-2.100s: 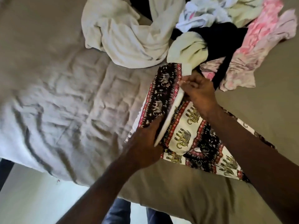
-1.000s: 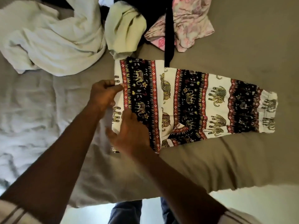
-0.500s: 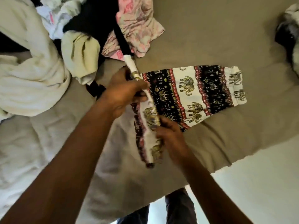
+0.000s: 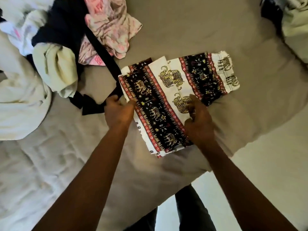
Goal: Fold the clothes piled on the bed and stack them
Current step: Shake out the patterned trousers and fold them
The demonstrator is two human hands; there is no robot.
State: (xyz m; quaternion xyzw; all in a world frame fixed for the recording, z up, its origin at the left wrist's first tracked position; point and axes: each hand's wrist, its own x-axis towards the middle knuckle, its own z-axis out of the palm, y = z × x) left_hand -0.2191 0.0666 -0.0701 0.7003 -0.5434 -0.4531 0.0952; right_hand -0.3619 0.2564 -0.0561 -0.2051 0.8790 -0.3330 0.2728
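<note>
The elephant-print trousers (image 4: 168,90), white with black and red bands, lie folded over on the tan bed sheet (image 4: 191,30) near the bed's corner. My left hand (image 4: 117,110) grips their left folded edge with curled fingers. My right hand (image 4: 198,120) pinches the upper layer near the middle of the near edge; it is blurred. The unfolded pile sits at the upper left: a cream garment (image 4: 18,104), a pale green one (image 4: 56,70), a black one (image 4: 65,29) and a pink patterned one (image 4: 113,32).
A black strap (image 4: 103,54) runs from the pile down to my left hand. More clothes (image 4: 293,22) lie at the top right edge. The bed's corner and the pale floor (image 4: 270,172) are at the lower right; my legs stand below.
The trousers' left half has been folded over to the right onto the rest, making a shorter, thicker bundle. Both hands moved right with the fabric, and the view shifted left.
</note>
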